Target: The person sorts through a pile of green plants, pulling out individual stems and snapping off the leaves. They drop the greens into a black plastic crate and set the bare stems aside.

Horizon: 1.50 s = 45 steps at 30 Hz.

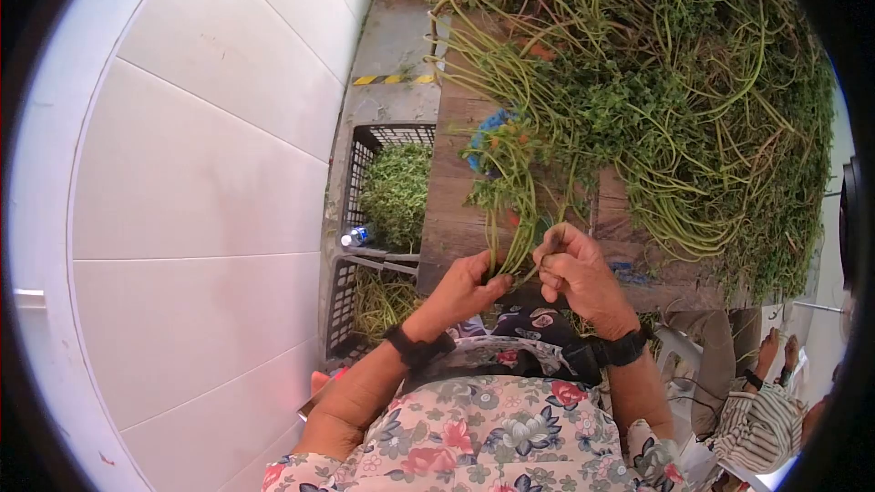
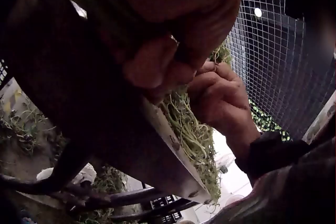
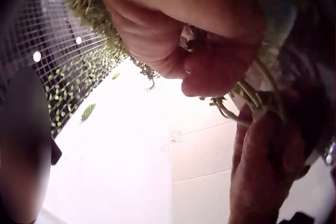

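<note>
Curled fingers of the left hand (image 1: 467, 290) grip the lower ends of a small bunch of long green stems (image 1: 518, 210) at the table's near edge. The bunch's leafy tops lie on the wooden table. Just right of it, the right hand (image 1: 583, 275) has its thumb and fingers pinched together, apparently on a thin stem; its tip is hard to make out. In the right wrist view, stems (image 3: 251, 94) rise from the left hand (image 3: 265, 163) close below the right hand (image 3: 184, 24). Both hands show dark and close together in the left wrist view.
A large heap of leafy stems (image 1: 674, 118) covers the table's (image 1: 451, 210) far and right parts. A blue item (image 1: 488, 137) lies behind the bunch. Black crates (image 1: 357, 164) with greens stand at the left, beside a white wall (image 1: 200, 173). Another person's striped clothing (image 1: 756, 428) shows lower right.
</note>
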Available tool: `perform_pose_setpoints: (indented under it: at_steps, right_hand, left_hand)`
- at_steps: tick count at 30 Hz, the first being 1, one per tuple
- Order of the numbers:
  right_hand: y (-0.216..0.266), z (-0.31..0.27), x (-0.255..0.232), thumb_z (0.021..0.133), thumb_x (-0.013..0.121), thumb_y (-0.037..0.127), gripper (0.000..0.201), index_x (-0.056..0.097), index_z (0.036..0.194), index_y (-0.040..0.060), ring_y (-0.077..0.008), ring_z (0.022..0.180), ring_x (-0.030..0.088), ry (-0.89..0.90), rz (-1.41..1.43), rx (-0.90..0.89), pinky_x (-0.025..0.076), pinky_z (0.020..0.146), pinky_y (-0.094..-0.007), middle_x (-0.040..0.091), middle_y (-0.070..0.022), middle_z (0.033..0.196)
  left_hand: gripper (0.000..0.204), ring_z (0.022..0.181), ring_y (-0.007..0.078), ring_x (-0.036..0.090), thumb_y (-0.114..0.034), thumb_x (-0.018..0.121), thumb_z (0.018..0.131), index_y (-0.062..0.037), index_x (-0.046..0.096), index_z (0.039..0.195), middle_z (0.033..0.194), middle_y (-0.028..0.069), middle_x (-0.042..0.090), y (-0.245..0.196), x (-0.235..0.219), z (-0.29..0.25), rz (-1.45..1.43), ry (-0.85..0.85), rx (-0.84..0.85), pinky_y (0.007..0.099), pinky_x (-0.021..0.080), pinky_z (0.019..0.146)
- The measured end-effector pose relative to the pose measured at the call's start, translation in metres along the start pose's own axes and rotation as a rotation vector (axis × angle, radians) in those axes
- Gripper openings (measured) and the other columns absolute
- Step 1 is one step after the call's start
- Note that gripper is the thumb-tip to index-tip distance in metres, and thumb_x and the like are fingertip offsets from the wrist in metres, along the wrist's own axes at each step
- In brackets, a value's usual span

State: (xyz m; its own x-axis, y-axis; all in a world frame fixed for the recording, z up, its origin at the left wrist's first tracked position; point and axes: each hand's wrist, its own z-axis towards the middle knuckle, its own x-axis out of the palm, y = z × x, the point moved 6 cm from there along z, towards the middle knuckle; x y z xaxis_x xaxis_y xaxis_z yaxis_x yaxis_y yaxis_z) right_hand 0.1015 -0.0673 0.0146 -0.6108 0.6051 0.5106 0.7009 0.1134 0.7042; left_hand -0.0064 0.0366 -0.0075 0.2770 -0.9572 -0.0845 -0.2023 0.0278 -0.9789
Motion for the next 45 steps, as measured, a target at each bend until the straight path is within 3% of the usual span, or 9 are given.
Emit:
perform_pose_setpoints:
  at_steps: [3, 15, 21, 24, 30, 34, 40, 43, 45]
  right_hand:
    - [0.010, 0.000, 0.003, 0.081, 0.049, 0.000, 0.024, 0.049, 0.105, -0.0012, -0.0079, 0.057, 0.051, -0.142, -0.535, -0.053, 0.043, 0.047, -0.0233, 0.057, -0.0058, 0.083]
    - [0.019, -0.001, 0.021, 0.076, 0.060, 0.014, 0.032, 0.056, 0.103, -0.0023, -0.0227, 0.075, 0.061, -0.091, -0.925, -0.137, 0.047, 0.070, -0.0318, 0.061, -0.0169, 0.083]
    - [0.019, -0.008, 0.021, 0.074, 0.058, 0.009, 0.023, 0.058, 0.095, -0.0013, -0.0306, 0.074, 0.061, -0.063, -1.212, -0.523, 0.047, 0.065, -0.0352, 0.061, -0.0176, 0.080]
    - [0.021, -0.013, 0.028, 0.075, 0.056, 0.007, 0.018, 0.057, 0.090, -0.0012, -0.0352, 0.075, 0.059, -0.024, -1.374, -0.501, 0.047, 0.065, -0.0367, 0.060, -0.0200, 0.081]
    - [0.011, 0.002, -0.001, 0.080, 0.054, 0.006, 0.013, 0.054, 0.091, -0.0004, -0.0204, 0.063, 0.058, -0.121, -0.927, -0.306, 0.047, 0.056, -0.0334, 0.059, -0.0123, 0.074]
    - [0.014, -0.007, -0.010, 0.085, 0.050, 0.006, 0.010, 0.051, 0.095, 0.0018, -0.0100, 0.062, 0.053, -0.011, -0.081, 0.024, 0.046, 0.050, -0.0233, 0.056, -0.0052, 0.079]
    - [-0.003, -0.019, -0.007, 0.084, 0.055, 0.010, 0.016, 0.056, 0.096, 0.0000, -0.0121, 0.059, 0.056, 0.009, -0.204, 0.123, 0.046, 0.053, -0.0269, 0.059, -0.0065, 0.074]
    - [0.005, -0.020, 0.012, 0.081, 0.057, 0.014, 0.017, 0.060, 0.093, 0.0013, -0.0184, 0.062, 0.060, -0.103, -0.921, -0.257, 0.047, 0.055, -0.0323, 0.060, -0.0109, 0.073]
    - [0.004, -0.019, 0.019, 0.079, 0.059, 0.016, 0.018, 0.061, 0.091, 0.0028, -0.0276, 0.069, 0.062, -0.119, -1.116, -0.272, 0.047, 0.059, -0.0353, 0.061, -0.0155, 0.076]
  left_hand:
    - [0.023, 0.056, 0.0107, 0.048, -0.012, 0.057, 0.083, -0.0023, 0.054, 0.104, 0.066, 0.0049, 0.055, -0.009, 0.001, 0.000, 0.033, 0.007, -0.100, 0.0278, 0.043, 0.053]
    - [0.021, 0.060, 0.0186, 0.048, -0.009, 0.059, 0.080, -0.0017, 0.056, 0.099, 0.071, 0.0140, 0.055, -0.008, 0.003, 0.001, 0.145, -0.007, 0.035, 0.0313, 0.044, 0.060]
    - [0.023, 0.060, 0.0183, 0.049, -0.009, 0.057, 0.081, -0.0019, 0.056, 0.103, 0.070, 0.0133, 0.056, -0.007, 0.001, 0.002, 0.110, 0.000, 0.000, 0.0307, 0.045, 0.061]
    - [0.021, 0.058, 0.0178, 0.050, -0.010, 0.056, 0.082, -0.0017, 0.056, 0.102, 0.068, 0.0122, 0.055, -0.011, 0.000, 0.002, 0.111, 0.012, -0.012, 0.0303, 0.045, 0.059]
    - [0.018, 0.055, 0.0179, 0.050, -0.011, 0.056, 0.082, -0.0016, 0.054, 0.098, 0.065, 0.0110, 0.055, -0.005, -0.001, 0.004, 0.124, 0.012, 0.002, 0.0314, 0.044, 0.055]
    - [0.019, 0.053, 0.0181, 0.050, -0.011, 0.054, 0.082, -0.0012, 0.052, 0.099, 0.065, 0.0102, 0.054, 0.006, 0.001, 0.004, 0.072, -0.009, 0.046, 0.0320, 0.043, 0.054]
    - [0.021, 0.053, 0.0157, 0.050, -0.010, 0.052, 0.084, -0.0015, 0.052, 0.103, 0.067, 0.0096, 0.055, 0.002, 0.000, 0.005, 0.046, 0.037, 0.047, 0.0305, 0.043, 0.053]
    - [0.022, 0.054, 0.0138, 0.050, -0.010, 0.051, 0.086, -0.0018, 0.051, 0.106, 0.070, 0.0081, 0.056, 0.002, 0.001, 0.004, 0.022, 0.057, 0.036, 0.0289, 0.043, 0.052]
    - [0.022, 0.054, 0.0127, 0.049, -0.010, 0.051, 0.086, -0.0017, 0.050, 0.107, 0.072, 0.0072, 0.055, -0.001, 0.001, 0.003, 0.000, 0.062, 0.008, 0.0283, 0.043, 0.052]
